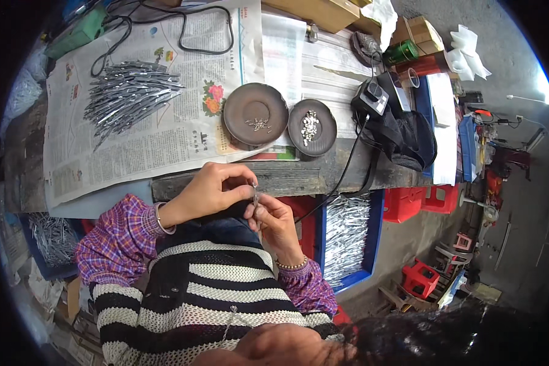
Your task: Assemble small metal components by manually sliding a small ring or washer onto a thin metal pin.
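Just off the table's front edge, my two hands meet. My right hand [276,224] is closed round a slim silver metal piece [256,200], which stands roughly upright between thumb and fingers. At its upper end, my left hand [216,190] pinches with thumb and forefinger; a tiny shiny bit shows there, too small to name. Beyond the hands sit two round brown dishes. The larger dish [236,116] holds a few small metal parts [259,124], the smaller dish [328,131] a heap of small silvery parts [310,127].
A pile of slim grey metal pieces [131,94] lies on newspaper [128,155] at the left, near a black cable [185,36]. A black device [372,97] and black bag [409,143] are at the right. Below the table, a blue crate [375,235] holds many silver pieces beside red stools [402,204].
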Demonstrator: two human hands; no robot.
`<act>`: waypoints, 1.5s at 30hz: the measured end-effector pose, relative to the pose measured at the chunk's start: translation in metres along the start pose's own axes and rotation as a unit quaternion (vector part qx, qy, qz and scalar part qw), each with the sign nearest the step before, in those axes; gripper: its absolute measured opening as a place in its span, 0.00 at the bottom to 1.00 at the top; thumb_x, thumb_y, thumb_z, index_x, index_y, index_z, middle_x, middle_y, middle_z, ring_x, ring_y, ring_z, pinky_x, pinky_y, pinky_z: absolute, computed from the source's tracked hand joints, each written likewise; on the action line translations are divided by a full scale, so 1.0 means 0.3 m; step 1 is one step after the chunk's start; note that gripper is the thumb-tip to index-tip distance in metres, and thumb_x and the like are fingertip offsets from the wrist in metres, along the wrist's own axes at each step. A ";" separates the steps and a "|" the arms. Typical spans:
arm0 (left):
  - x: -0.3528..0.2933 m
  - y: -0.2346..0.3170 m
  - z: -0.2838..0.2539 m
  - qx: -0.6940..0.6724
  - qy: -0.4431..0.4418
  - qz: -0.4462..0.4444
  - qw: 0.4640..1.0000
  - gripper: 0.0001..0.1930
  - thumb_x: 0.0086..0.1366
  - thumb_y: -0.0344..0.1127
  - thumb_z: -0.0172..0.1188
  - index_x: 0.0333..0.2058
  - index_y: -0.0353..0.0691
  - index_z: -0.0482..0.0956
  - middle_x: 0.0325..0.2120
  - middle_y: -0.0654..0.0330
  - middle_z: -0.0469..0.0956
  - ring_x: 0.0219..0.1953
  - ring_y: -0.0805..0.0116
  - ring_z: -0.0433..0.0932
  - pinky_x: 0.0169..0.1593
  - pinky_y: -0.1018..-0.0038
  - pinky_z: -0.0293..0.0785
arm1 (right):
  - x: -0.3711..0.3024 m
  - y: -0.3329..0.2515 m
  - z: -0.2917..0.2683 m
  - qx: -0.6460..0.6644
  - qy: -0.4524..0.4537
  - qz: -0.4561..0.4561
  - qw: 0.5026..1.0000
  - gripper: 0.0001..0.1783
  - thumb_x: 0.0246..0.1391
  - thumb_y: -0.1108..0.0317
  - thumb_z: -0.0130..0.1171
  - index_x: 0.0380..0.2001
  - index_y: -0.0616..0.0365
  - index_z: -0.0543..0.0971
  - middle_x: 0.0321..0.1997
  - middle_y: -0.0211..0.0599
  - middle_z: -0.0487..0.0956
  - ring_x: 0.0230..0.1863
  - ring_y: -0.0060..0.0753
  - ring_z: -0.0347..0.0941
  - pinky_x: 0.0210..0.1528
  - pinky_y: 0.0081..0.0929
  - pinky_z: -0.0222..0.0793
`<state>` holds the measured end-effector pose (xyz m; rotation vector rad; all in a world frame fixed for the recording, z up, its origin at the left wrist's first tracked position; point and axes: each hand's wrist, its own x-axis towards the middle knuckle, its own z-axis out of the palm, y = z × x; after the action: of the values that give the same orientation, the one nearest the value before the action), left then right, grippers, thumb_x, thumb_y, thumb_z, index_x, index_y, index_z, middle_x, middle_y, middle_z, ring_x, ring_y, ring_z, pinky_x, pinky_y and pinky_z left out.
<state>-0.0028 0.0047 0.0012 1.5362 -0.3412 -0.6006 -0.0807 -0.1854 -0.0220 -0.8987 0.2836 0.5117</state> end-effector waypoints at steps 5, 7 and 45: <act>0.000 -0.013 0.006 0.022 0.021 0.036 0.999 0.06 0.58 0.28 0.59 0.34 0.33 0.77 0.27 0.65 0.76 0.28 0.82 0.72 0.32 0.83 0.69 | 0.000 0.012 0.007 -0.016 -0.009 -0.020 1.000 0.19 0.57 0.74 0.53 0.52 0.65 0.70 0.36 0.41 0.78 0.30 0.24 0.74 0.32 0.18 0.70; -0.002 -0.009 0.000 -0.029 0.018 0.000 0.999 0.05 0.58 0.27 0.59 0.33 0.33 0.76 0.28 0.65 0.75 0.31 0.80 0.73 0.35 0.82 0.70 | -0.005 0.010 0.013 -0.065 0.000 -0.037 0.997 0.19 0.58 0.74 0.52 0.53 0.65 0.70 0.38 0.42 0.79 0.33 0.25 0.75 0.35 0.19 0.71; -0.044 0.014 0.005 -0.126 -0.019 -0.028 0.991 0.08 0.56 0.24 0.61 0.35 0.36 0.75 0.27 0.69 0.73 0.30 0.84 0.71 0.35 0.86 0.67 | 0.175 -0.385 -0.231 -0.734 0.089 -0.335 0.584 0.17 0.51 0.77 0.54 0.47 0.63 0.75 0.57 0.43 0.71 0.64 0.54 0.58 0.62 0.39 0.57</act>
<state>-0.0138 0.0106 0.0074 1.2956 -0.2419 -0.6909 0.0238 -0.2845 -0.0092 -2.5708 -0.4521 -0.2287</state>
